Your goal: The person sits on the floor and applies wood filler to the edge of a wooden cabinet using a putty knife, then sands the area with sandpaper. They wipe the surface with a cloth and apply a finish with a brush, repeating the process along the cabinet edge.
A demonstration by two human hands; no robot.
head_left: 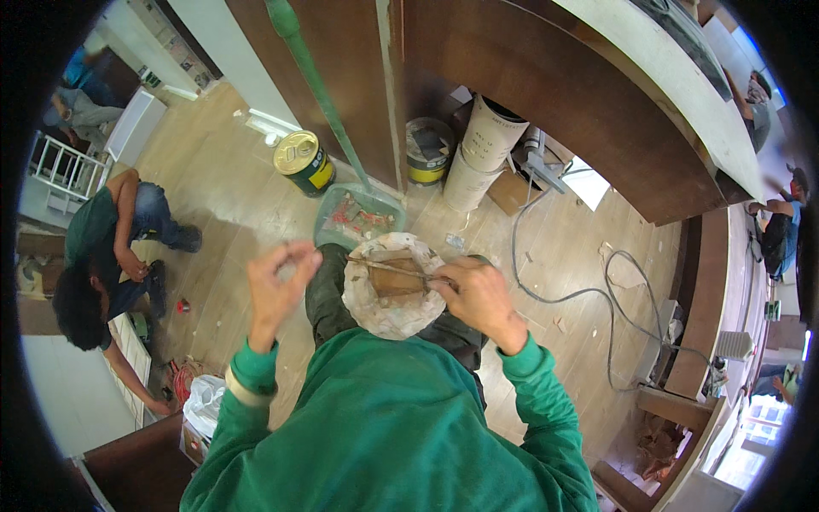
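Grasping a thin stick (392,268) over a round whitish container (388,317) is the right hand (479,297); the left hand (280,286) is raised nearby, fingers parted.

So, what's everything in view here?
Tub: one, whitish, between hands
Stick: one, brown, across tub
Dustpan: one, translucent green, beyond tub
Pole: one, green, by dustpan
Cans: two, dark and yellow, beyond dustpan
Drums: two, white, right of cans
Cable: one, grey, right side
Bag: one, white, lower left
Panels: several, brown, top
Worker: one, green top, left
Other people: several, mixed clothes, edges
Left hand: one, green sleeve, beside tub
Right hand: one, green sleeve, on stick
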